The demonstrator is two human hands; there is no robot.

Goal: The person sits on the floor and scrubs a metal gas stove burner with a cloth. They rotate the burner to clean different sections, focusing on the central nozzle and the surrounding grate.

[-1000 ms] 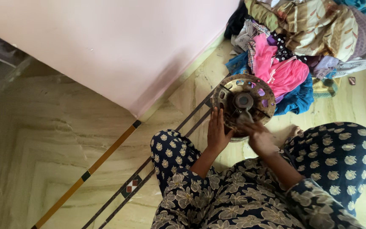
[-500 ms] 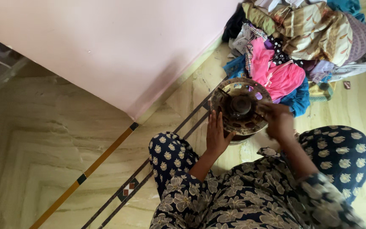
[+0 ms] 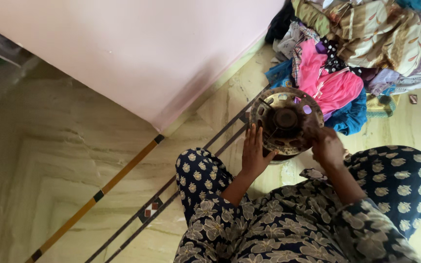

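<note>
The round rusty metal disc [image 3: 285,120] sits on the marble floor [image 3: 74,160], near the clothes pile [image 3: 356,48]. Left hand [image 3: 254,153] braces its rim, fingers spread; right hand [image 3: 326,146] is closed, apparently around something, at the opposite edge. Advisable: keep the left brace firm.

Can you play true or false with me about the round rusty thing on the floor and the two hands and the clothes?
1. The left hand lies flat with spread fingers against the side of the round rusty metal disc. True.
2. The disc is up on a table. False: it sits on the pale marble floor.
3. The right hand is at the disc's right edge. True. Whether it grips anything there cannot be told.
4. The pile of clothes is folded neatly behind the person. False: it is a loose heap just past the disc, with a pink garment near it.
5. The person wears dark clothing with a pale flower print. True.
</note>
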